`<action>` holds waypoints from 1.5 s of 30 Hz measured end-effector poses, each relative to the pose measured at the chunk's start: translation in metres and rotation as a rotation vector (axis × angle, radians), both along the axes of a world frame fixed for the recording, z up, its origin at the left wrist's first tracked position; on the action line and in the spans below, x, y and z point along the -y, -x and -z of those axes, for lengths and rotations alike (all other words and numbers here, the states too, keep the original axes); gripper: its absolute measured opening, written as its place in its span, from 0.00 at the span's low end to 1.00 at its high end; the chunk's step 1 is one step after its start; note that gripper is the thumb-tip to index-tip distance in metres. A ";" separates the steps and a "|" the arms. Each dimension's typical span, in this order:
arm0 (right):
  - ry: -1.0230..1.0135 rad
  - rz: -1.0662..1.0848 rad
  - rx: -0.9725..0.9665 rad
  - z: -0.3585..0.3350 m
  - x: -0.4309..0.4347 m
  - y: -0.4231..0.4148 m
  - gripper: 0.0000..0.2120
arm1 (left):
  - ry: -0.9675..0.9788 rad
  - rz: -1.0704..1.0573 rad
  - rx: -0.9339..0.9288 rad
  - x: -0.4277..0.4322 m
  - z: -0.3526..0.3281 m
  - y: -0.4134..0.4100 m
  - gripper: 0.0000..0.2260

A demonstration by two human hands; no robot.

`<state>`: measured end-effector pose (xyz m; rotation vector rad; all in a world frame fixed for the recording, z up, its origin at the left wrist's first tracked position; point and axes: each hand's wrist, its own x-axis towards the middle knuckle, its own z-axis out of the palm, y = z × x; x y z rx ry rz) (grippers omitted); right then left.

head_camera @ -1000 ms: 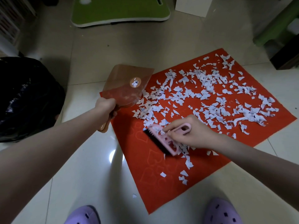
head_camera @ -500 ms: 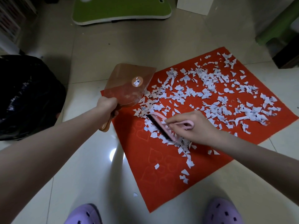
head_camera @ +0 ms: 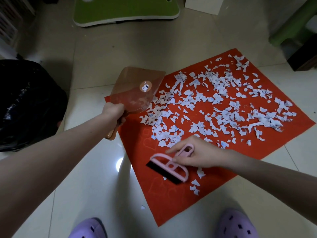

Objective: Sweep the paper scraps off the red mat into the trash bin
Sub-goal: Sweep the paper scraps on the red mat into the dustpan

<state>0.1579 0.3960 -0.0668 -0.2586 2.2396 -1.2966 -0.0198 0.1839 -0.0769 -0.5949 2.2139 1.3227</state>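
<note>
Sweeping: barely begun; scraps (head_camera: 214,100) cover mat (head_camera: 163,200).
Left hand (head_camera: 113,110): grips dustpan (head_camera: 135,90).
Right hand (head_camera: 200,155): pinches brush (head_camera: 168,167).
Bin (head_camera: 25,103): awaiting scraps.

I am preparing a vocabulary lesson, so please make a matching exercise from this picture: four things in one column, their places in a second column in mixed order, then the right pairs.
Things:
1 dustpan
2 brush
3 trash bin
4 paper scraps

Places:
A spread over the red mat
B held in the right hand
C left of the mat
D held in the left hand

Pairs: 1-D, 2-B, 3-C, 4-A.
</note>
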 end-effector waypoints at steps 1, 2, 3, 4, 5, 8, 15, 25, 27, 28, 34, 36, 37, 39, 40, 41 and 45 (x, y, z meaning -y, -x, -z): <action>0.006 -0.021 0.029 0.004 0.004 -0.003 0.12 | -0.001 0.002 -0.005 0.000 0.000 0.000 0.06; 0.001 -0.039 0.046 0.007 0.006 -0.005 0.11 | -0.002 0.004 -0.006 -0.001 0.000 0.000 0.06; -0.024 -0.057 0.041 0.011 0.008 -0.007 0.11 | -0.003 0.006 -0.003 -0.002 0.000 -0.001 0.06; -0.051 -0.076 0.020 0.014 0.008 -0.009 0.11 | -0.004 0.008 0.004 -0.002 0.000 -0.002 0.06; -0.094 -0.083 -0.018 0.016 0.007 -0.010 0.10 | -0.005 0.012 0.012 -0.003 0.001 -0.003 0.06; -0.262 0.131 -0.244 0.010 -0.006 -0.006 0.11 | -0.002 0.025 0.012 -0.004 0.000 -0.004 0.06; -0.178 0.346 -0.223 -0.012 -0.018 0.005 0.11 | 0.007 0.023 0.019 -0.005 0.000 -0.006 0.07; -0.008 0.051 0.071 -0.007 -0.028 -0.003 0.10 | 0.036 0.086 0.017 -0.012 0.001 -0.008 0.07; -0.021 -0.053 0.126 -0.001 -0.027 -0.010 0.09 | 0.038 0.085 0.014 -0.013 0.000 -0.008 0.07; -0.031 -0.096 0.147 0.003 -0.026 -0.014 0.09 | 0.030 0.083 0.012 -0.014 -0.001 -0.008 0.07; -0.211 -0.119 0.056 0.006 -0.044 -0.015 0.10 | 0.008 0.079 0.026 -0.017 -0.001 -0.009 0.07; -0.274 0.018 -0.044 -0.003 -0.060 -0.008 0.10 | 0.009 0.077 0.032 -0.017 -0.001 -0.010 0.07; -0.287 0.088 -0.094 -0.007 -0.066 -0.005 0.10 | 0.009 0.077 0.034 -0.017 -0.001 -0.011 0.07; -0.230 0.199 -0.146 -0.017 -0.072 0.000 0.09 | 0.009 0.077 0.039 -0.017 -0.001 -0.011 0.06; -0.191 0.222 -0.155 -0.021 -0.072 0.001 0.09 | 0.011 0.076 0.039 -0.017 -0.001 -0.010 0.07; -0.171 0.223 -0.162 -0.023 -0.071 0.001 0.09 | 0.012 0.074 0.037 -0.018 -0.002 -0.010 0.07; -0.145 0.089 -0.023 -0.015 -0.062 -0.003 0.08 | 0.002 0.053 0.016 -0.019 -0.002 -0.008 0.07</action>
